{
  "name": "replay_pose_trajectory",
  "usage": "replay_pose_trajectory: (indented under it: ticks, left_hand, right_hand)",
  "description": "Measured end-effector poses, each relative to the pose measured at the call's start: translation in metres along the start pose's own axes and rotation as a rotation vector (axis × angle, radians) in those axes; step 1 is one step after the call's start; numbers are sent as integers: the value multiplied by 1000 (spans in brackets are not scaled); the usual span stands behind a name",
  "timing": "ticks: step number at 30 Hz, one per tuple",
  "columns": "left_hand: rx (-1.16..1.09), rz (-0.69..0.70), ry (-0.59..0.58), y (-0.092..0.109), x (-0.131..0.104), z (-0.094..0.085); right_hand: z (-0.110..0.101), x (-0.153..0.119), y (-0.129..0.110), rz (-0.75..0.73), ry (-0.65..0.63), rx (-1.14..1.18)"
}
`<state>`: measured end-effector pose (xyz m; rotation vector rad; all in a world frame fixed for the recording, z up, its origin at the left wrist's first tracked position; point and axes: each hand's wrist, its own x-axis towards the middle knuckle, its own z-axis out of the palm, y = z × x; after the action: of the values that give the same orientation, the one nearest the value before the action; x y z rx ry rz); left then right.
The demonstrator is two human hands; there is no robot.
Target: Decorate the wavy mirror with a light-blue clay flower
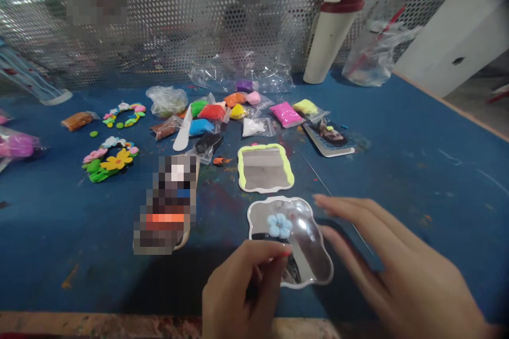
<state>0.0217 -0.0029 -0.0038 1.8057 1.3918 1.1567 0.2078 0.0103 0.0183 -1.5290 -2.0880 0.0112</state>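
A wavy-edged mirror (314, 254) with a white frame lies flat near the table's front edge. On its glass sits a light blue clay flower (279, 226). My left hand (248, 280) is over the mirror's lower left part, thumb and forefinger pinched together just below the flower. A speck of red shows at those fingertips; I cannot tell what it is. To the right of the mirror, my right hand (397, 254) has its fingers stretched out and apart, holding nothing. Just behind lies a second mirror (265, 168), its frame partly covered with yellow-green clay.
Several bags of coloured clay (214, 112) lie across the back. A phone (167, 204) and two decorated rings (111, 159) are on the left. A white spatula (183, 130), a thin wire (318, 174), a small card (329, 137) and a tall cup (333, 37) are also there.
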Motion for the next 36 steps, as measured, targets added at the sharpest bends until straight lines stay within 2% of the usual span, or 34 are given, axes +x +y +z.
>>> replay_pose_trajectory:
  ticks: [2, 4, 6, 9, 12, 17, 21, 24, 27, 30, 33, 36]
  left_hand:
    - [-25, 19, -7, 0, 0, 1]
    - [-66, 56, -17, -1, -1, 2]
    - [-104, 92, -8, -2, -2, 3]
    - [-155, 131, 45, -4, -2, 5]
    - [-187, 159, 81, -6, -2, 6]
    - [-135, 185, 80, -6, -1, 8]
    - [-145, 165, 95, -5, -1, 10]
    - [-143, 96, 78, -5, -5, 8]
    - [-97, -2, 39, -4, -11, 5]
    - [-96, -38, -48, 0, -13, 1]
    - [-223, -45, -148, 8, -4, -1]
    - [-437, -161, -171, 18, 10, 0]
  right_hand:
    - [-5, 17, 13, -56, -61, -184]
    - [-4, 38, 25, -2, -214, -308]
    - [2, 60, 34, 115, -463, -355]
    - [15, 87, 41, 190, -522, -383]
    - [24, 103, 41, 246, -576, -442]
    - [22, 115, 26, 303, -664, -527]
    - [12, 123, 19, 257, -652, -511]
    - [-1, 124, 28, 222, -575, -453]
    - [-15, 115, 40, 159, -487, -354]
    - [-26, 100, 43, 144, -401, -199]
    - [-27, 87, 36, 109, -314, 104]
    - [-23, 75, 27, -37, -235, 192]
